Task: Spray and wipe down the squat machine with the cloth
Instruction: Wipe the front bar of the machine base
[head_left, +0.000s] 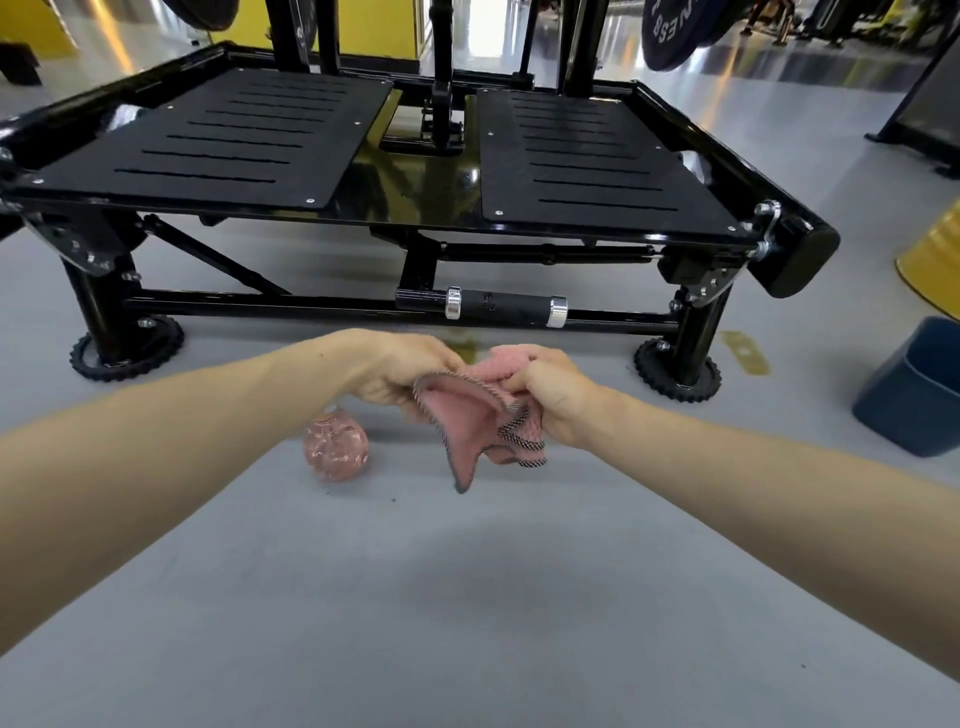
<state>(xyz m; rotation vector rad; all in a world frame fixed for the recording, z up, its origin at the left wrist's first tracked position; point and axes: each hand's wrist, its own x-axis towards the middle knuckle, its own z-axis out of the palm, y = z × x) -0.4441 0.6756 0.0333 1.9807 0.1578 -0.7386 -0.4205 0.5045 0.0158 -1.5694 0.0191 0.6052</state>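
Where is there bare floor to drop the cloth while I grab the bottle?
Bare grey floor spreads wide on the near side of the bottle. Also free: the strip between the blue bin and the machine foot nearest it. Crowded where the cloth hangs beside the bottle.

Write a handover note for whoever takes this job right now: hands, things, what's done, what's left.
Left grip and right grip: both hold the pink cloth, bunched in the air between them, in front of the squat machine.
Pink bottle: on the grey floor below the left wrist, with neither hand on it.
Done: the cloth is in hand; it is not touching the machine.
Left: pick up the bottle, spray the machine, then wipe it down with the cloth.
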